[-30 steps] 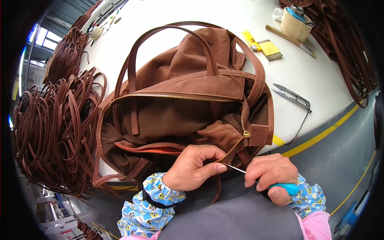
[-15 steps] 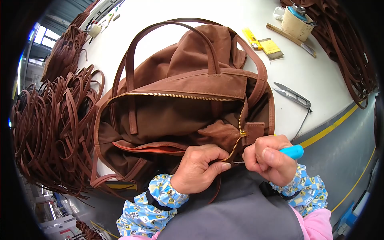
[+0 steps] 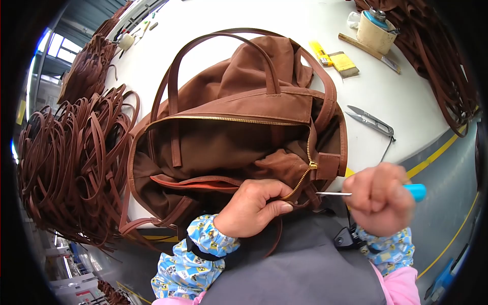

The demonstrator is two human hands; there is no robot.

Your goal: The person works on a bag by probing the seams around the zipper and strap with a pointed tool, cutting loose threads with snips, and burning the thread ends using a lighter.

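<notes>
A brown handbag [image 3: 239,104] with two long handles lies with its mouth open toward me, its dark lining showing. A brass zipper [image 3: 300,185] runs around the opening, with its slider near the right corner. My left hand [image 3: 252,207] pinches the bag's near edge beside the zipper, thumb and forefinger closed on it. To the right, my right hand [image 3: 380,198], slightly blurred, is wrapped around a blue-handled awl [image 3: 333,193]. The awl's thin metal shaft points left, its tip close to the bag's near right edge; whether they touch I cannot tell.
Thread snips [image 3: 370,122] lie right of the bag on the white table [image 3: 406,109]. Farther back are a yellow block [image 3: 344,64], a wooden-handled brush [image 3: 368,51] and a glue pot [image 3: 375,33]. Bundles of brown straps [image 3: 66,168] hang at the left edge, more at the right [image 3: 437,71].
My right hand has pulled the awl away to the right, and more of its shaft shows. The bag has shifted slightly right in view. My left hand still pinches the edge.
</notes>
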